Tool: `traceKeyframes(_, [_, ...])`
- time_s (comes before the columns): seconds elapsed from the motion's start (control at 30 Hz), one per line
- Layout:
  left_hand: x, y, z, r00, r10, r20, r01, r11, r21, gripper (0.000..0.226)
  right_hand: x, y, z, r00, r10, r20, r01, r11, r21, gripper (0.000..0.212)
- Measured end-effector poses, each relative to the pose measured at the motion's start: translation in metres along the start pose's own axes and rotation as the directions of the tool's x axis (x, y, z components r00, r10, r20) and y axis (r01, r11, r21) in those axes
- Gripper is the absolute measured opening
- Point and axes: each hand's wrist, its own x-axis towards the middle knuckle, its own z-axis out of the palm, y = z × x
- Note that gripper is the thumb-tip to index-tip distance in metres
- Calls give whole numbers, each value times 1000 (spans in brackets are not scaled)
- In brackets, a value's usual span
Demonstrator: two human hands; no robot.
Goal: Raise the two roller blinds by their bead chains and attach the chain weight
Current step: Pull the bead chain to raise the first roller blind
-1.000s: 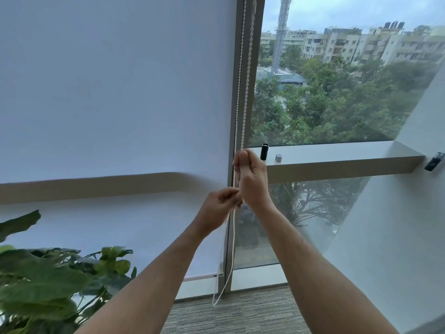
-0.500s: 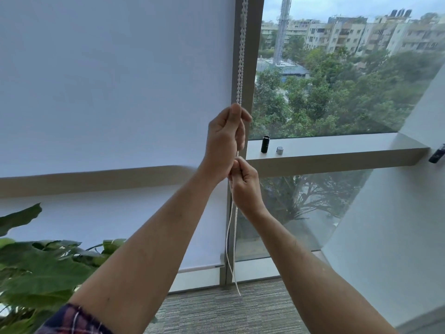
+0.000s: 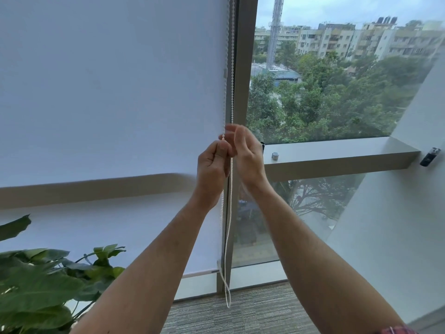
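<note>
Beyond the window, trees and flats; a small silver cap (image 3: 275,156) sits on the ledge (image 3: 337,153), leaves (image 3: 48,285) lower left. Left hand (image 3: 213,165) pinches the bead chain (image 3: 231,92) beside the lowered blind (image 3: 108,92); right hand (image 3: 245,153), previously under the left, now hovers beside it, fingers relaxed.

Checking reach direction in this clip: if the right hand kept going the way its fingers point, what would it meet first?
The right hand points up and slightly left, fingers loosely spread. The first thing in that line is probably the bead chain hanging beside the window frame. The fingertips are motion-blurred and depth is unclear, so they may already be touching it.
</note>
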Motion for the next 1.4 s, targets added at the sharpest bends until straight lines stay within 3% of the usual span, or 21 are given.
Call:
traceKeyframes(0.17, [-9, -13, -3, 998, -65, -17, 66, 996, 61, 44, 26, -48, 25, 989, -120, 89, 110, 988, 110, 30])
traceKeyframes(0.27, [-18, -23, -14, 996, -86, -5, 86, 990, 111, 41, 26, -50, 31, 987, -121, 110, 104, 984, 145, 34])
traceKeyframes(0.43, [-48, -52, -26, 975, -218, 44, 206, 961, 183, 42, -2, -6, 20, 995, -75, 68, 72, 997, 37, 42])
traceKeyframes(0.6, [-67, -75, -46, 923, -336, 185, 269, 911, 313, 41, -31, 34, 0, 999, -10, 41, 14, 996, -89, 37])
traceKeyframes(0.67, [-58, -68, -47, 938, -307, 162, 244, 914, 323, 36, -32, 40, -7, 1000, -13, 17, 14, 995, -96, 37])
traceKeyframes(0.8, [-13, -20, -30, 989, -145, -29, 146, 987, 65, 34, -30, 42, -11, 1000, -20, 3, 20, 992, -122, 36])
traceKeyframes(0.9, [20, 32, -4, 996, 46, 71, -46, 999, -3, 33, -34, 44, -6, 999, -26, 32, 29, 993, -111, 39])
traceKeyframes(1.0, [38, 63, 20, 983, 141, 118, -139, 990, -23, 31, -38, 45, 4, 999, -17, 49, 22, 994, -111, 40])
traceKeyframes(1.23, [7, 27, 22, 998, 67, 0, -67, 998, 6, 32, -74, 69, -8, 994, 46, 98, -23, 976, -217, 40])
traceKeyframes(1.4, [-20, -7, 6, 999, 1, -36, 2, 997, 77, 33, -90, 76, -32, 978, 156, 139, -137, 981, -138, 35])
